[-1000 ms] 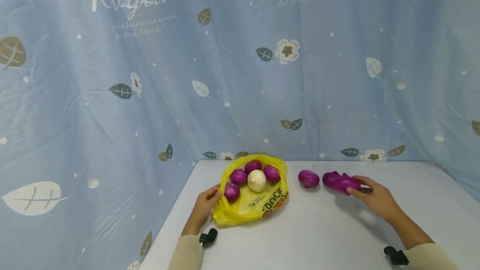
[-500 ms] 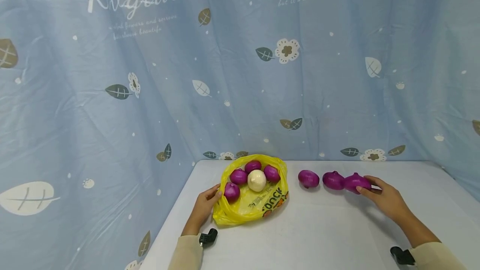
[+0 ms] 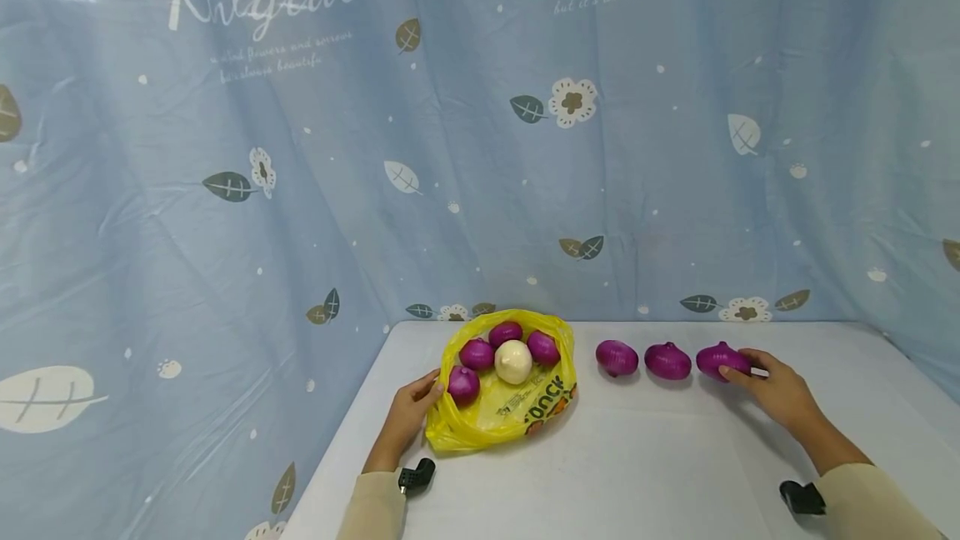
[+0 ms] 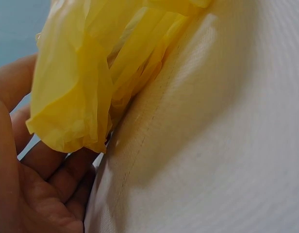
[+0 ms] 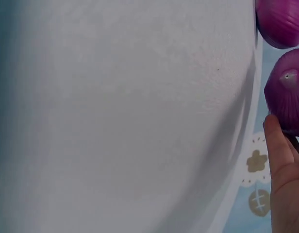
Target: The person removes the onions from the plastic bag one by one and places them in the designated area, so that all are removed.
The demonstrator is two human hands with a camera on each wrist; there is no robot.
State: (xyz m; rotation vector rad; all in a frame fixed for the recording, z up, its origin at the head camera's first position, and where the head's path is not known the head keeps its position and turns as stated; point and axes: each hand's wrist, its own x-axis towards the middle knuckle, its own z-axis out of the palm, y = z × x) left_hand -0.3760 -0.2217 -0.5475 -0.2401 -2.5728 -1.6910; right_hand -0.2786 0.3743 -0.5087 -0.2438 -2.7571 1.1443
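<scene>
My right hand (image 3: 776, 390) grips a purple onion (image 3: 722, 362) at the right end of a row, thumb at its front and fingers at its far side. Two more purple onions, one in the middle (image 3: 667, 362) and one at the left (image 3: 617, 358), lie apart from it on the white table. On the left, my left hand (image 3: 408, 413) holds the near-left edge of a yellow plastic bag (image 3: 480, 432). Its crumpled edge hangs between thumb and fingers in the left wrist view. Inside the open bag sit a white onion (image 3: 513, 362) and several purple onions (image 3: 477, 354).
The table (image 3: 600, 473) is covered in white cloth. Behind it and to the left hangs a blue curtain (image 3: 480, 148) with leaf and flower prints. A black wrist camera sits at each cuff, the left one (image 3: 417, 476) close to the bag.
My right hand has moved right with its onion, which overlapped the middle onion and now sits apart from it. The left hand and the bag have stayed in place.
</scene>
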